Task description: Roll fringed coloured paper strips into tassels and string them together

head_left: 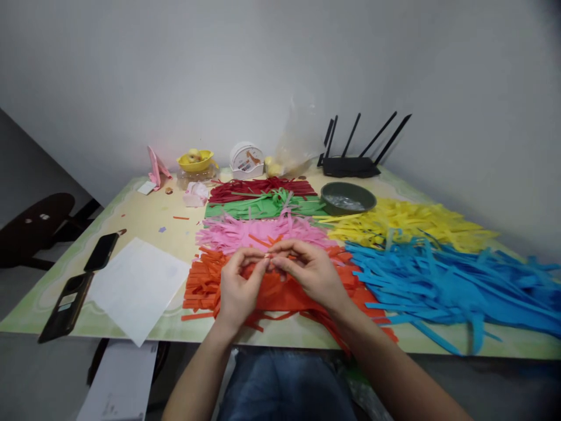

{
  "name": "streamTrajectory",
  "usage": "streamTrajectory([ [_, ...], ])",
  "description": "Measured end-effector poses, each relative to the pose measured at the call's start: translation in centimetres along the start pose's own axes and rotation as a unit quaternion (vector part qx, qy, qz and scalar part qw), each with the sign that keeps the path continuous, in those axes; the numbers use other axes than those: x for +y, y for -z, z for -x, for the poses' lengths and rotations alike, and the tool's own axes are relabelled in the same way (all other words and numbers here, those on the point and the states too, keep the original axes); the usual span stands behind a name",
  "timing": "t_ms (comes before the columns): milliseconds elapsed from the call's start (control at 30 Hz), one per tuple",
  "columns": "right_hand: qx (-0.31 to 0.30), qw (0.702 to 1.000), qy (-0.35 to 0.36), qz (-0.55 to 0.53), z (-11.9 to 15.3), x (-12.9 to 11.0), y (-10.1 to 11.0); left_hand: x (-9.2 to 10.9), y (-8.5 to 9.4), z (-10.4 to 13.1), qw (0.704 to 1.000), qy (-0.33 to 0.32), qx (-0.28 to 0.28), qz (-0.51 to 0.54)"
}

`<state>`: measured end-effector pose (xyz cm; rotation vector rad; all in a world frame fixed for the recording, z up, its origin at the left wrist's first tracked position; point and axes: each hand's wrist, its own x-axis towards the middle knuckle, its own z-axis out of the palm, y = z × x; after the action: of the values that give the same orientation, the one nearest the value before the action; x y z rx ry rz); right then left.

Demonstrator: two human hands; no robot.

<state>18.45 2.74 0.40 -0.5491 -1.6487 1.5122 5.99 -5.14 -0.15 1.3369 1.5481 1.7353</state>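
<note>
Over the orange fringed fabric (280, 295), my left hand (241, 286) and my right hand (309, 272) meet fingertip to fingertip. Both are closed in a pinch, and what lies between the fingers is too small to make out. Thin orange strips (260, 241) show just beyond the fingertips. Behind the hands lies pink fringed fabric (232, 232), then green fringed fabric (241, 207) and dark red fringed fabric (258, 188). Blue fringed fabric (442, 286) spreads to the right, with yellow fringed fabric (416, 225) behind it.
A dark round bowl (348, 197) and a black router (350, 167) stand at the back right. On the left lie a white sheet (138, 286) and two phones (100, 251). A yellow bowl (195, 162), a coaster holder (246, 161) and a plastic bag (295, 146) are at the back.
</note>
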Motion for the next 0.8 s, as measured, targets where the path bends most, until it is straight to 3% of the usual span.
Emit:
streamTrajectory([
  [133,0.01,1.0,-0.009,0.007,0.1,0.3,-0.2,-0.3,-0.2,0.4,0.998,0.034,-0.004,0.054],
  [367,0.049,0.998,-0.034,0.009,0.3,1.2,-0.6,-1.0,0.1,1.4,0.999,-0.011,-0.015,-0.036],
  [533,0.015,0.998,-0.028,0.044,0.6,1.3,-0.7,-1.2,0.2,1.6,1.0,0.006,0.022,-0.019],
  [667,-0.018,0.99,0.001,0.143,0.7,0.9,-0.3,-1.3,0.5,1.6,0.999,0.037,-0.032,0.023],
  [800,-0.043,0.983,0.02,0.178,0.6,0.3,0.1,-1.4,0.7,1.8,0.996,-0.018,-0.055,-0.062],
])
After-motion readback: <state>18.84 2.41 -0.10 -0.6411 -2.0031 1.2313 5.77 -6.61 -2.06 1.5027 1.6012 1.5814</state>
